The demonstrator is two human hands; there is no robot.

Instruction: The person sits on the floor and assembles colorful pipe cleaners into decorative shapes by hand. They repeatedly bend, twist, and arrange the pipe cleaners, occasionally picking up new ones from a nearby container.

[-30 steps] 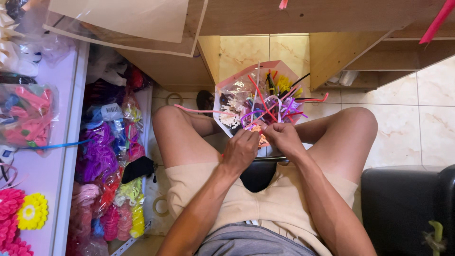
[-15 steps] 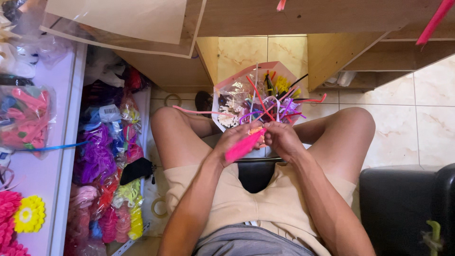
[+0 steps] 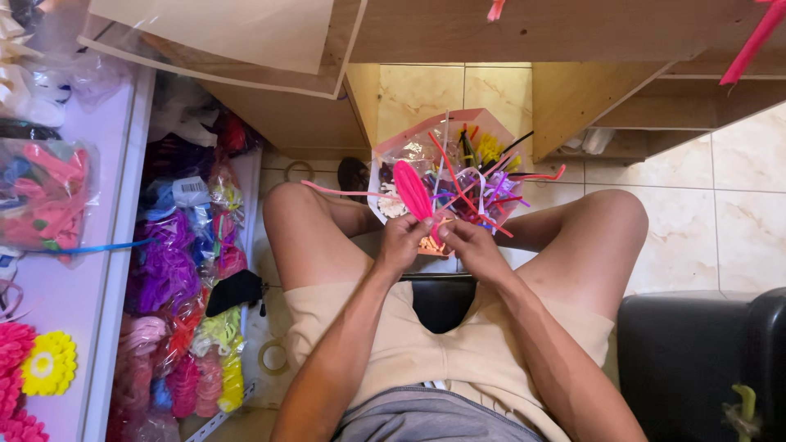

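Both my hands meet above my knees. My left hand (image 3: 403,242) and my right hand (image 3: 467,242) pinch the base of a bright pink pipe-cleaner loop (image 3: 413,189), shaped like a petal and pointing up and away from me. Just beyond them, on the floor between my legs, stands a pink hexagonal box (image 3: 391,148) lined with clear plastic and full of several coloured pipe cleaners (image 3: 480,187). One long pink pipe cleaner (image 3: 340,192) sticks out of it to the left across my left knee.
A lilac table (image 3: 57,295) at the left holds a bag of pink pieces (image 3: 45,196) and a yellow flower (image 3: 49,364). Bags of coloured pipe cleaners (image 3: 176,270) fill the gap beside it. A wooden bench (image 3: 458,33) stands ahead, a black seat (image 3: 704,360) at right.
A pink pipe-cleaner loop has come up out of my hands. It lay low and slanted half a second ago and now stands upright above my fingers. My hands stayed in place.
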